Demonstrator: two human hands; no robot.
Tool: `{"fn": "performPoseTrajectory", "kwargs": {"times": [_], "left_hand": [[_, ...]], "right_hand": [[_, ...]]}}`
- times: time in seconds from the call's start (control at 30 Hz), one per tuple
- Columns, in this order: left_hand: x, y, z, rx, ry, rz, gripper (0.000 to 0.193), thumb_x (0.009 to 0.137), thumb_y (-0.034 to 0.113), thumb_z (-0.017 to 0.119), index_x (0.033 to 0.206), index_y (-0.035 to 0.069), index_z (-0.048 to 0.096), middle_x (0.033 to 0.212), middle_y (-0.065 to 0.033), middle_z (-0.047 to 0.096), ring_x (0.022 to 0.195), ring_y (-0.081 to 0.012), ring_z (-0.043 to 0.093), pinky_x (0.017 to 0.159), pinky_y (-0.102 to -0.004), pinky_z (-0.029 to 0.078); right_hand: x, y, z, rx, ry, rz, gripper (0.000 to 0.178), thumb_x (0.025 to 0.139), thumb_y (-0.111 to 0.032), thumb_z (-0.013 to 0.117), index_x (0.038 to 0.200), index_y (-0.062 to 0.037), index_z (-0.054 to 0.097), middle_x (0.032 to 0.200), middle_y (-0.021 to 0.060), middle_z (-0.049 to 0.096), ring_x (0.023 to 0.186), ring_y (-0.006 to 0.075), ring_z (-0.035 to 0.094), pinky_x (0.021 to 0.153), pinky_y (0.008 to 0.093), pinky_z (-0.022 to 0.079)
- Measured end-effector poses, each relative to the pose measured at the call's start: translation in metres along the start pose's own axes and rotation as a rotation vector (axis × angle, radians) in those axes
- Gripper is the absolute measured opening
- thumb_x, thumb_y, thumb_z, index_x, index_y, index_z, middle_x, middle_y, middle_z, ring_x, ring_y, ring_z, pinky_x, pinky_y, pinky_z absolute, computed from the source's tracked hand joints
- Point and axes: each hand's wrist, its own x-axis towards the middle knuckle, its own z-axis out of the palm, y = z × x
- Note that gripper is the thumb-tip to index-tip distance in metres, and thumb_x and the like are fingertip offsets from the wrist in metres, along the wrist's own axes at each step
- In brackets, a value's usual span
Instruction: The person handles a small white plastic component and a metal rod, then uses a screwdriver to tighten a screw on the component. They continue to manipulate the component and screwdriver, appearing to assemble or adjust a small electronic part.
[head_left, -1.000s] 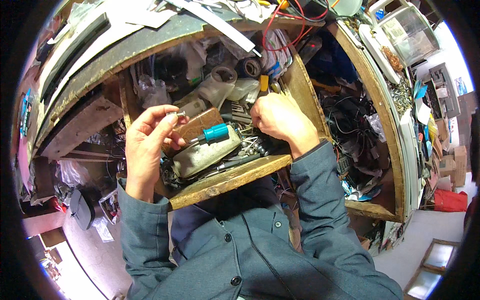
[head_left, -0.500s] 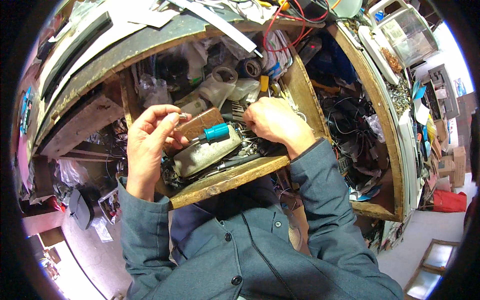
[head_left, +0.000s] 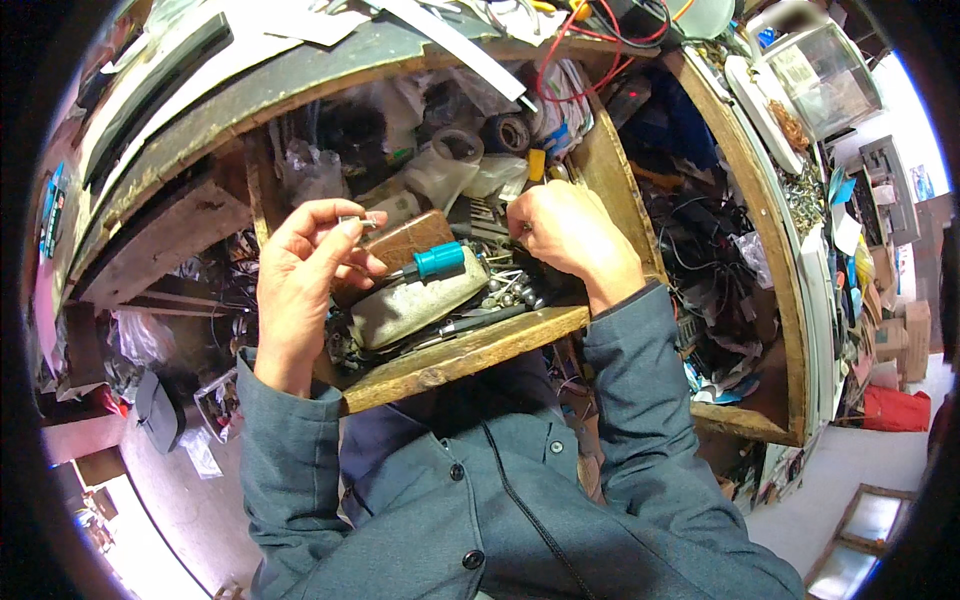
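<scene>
My left hand (head_left: pixel 305 275) is held over the left part of an open wooden drawer (head_left: pixel 470 350). Between its thumb and forefinger is a small shiny metal piece (head_left: pixel 360 222); its other fingers are loosely curled. Just beside those fingers, a screwdriver with a teal handle (head_left: pixel 438 261) lies over a worn pale case (head_left: pixel 420 300). Whether the fingers touch its shaft I cannot tell. My right hand (head_left: pixel 575 230) reaches into the drawer's right side, fingers bent together among small metal parts (head_left: pixel 508 290). Its fingertips are mostly hidden, so what they pinch cannot be made out.
Behind the pale case is a brown block (head_left: pixel 410 238). Tape rolls (head_left: pixel 505 133) and plastic bags (head_left: pixel 312 172) fill the drawer's back. Red wires (head_left: pixel 545 85) hang over the bench edge. To the right, another wooden compartment (head_left: pixel 800 380) holds tangled cables (head_left: pixel 710 250).
My right hand has shifted slightly to the right, uncovering more metal parts. My left hand still pinches the small metal piece, turned a little. The whole view has moved slightly.
</scene>
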Motion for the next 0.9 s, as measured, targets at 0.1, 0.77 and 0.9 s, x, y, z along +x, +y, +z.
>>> {"fn": "performPoseTrajectory", "kwargs": {"times": [0.1, 0.77, 0.9], "left_hand": [[0.000, 0.000, -0.002, 0.005, -0.016, 0.011, 0.018, 0.097, 0.016, 0.062, 0.111, 0.004, 0.062, 0.103, -0.0120, 0.073, 0.068, -0.0105, 0.066, 0.060, -0.0223, 0.052], [-0.003, 0.004, -0.001, 0.043, -0.029, -0.028, 0.016, 0.095, 0.013, 0.063, 0.108, 0.005, 0.063, 0.083, -0.0058, 0.069, 0.061, -0.0082, 0.060, 0.054, -0.0235, 0.050], [-0.004, 0.003, -0.002, 0.017, -0.070, -0.043, 0.018, 0.093, 0.009, 0.064, 0.110, 0.003, 0.061, 0.089, -0.0088, 0.071, 0.063, -0.0092, 0.062, 0.057, -0.0242, 0.053]], "right_hand": [[0.001, 0.001, 0.002, 0.026, -0.005, -0.024, 0.016, 0.071, -0.008, 0.063, 0.081, -0.0115, 0.075, 0.080, 0.0141, 0.071, 0.081, 0.0342, 0.069, 0.071, 0.0436, 0.055], [0.001, -0.005, 0.002, 0.073, -0.127, -0.185, 0.015, 0.072, -0.018, 0.069, 0.084, -0.0110, 0.075, 0.081, 0.0136, 0.071, 0.081, 0.0349, 0.069, 0.072, 0.0453, 0.054], [-0.003, -0.009, -0.003, 0.087, -0.159, -0.155, 0.017, 0.073, -0.019, 0.069, 0.087, -0.0111, 0.076, 0.084, 0.0137, 0.072, 0.082, 0.0338, 0.070, 0.073, 0.0448, 0.054]]}}
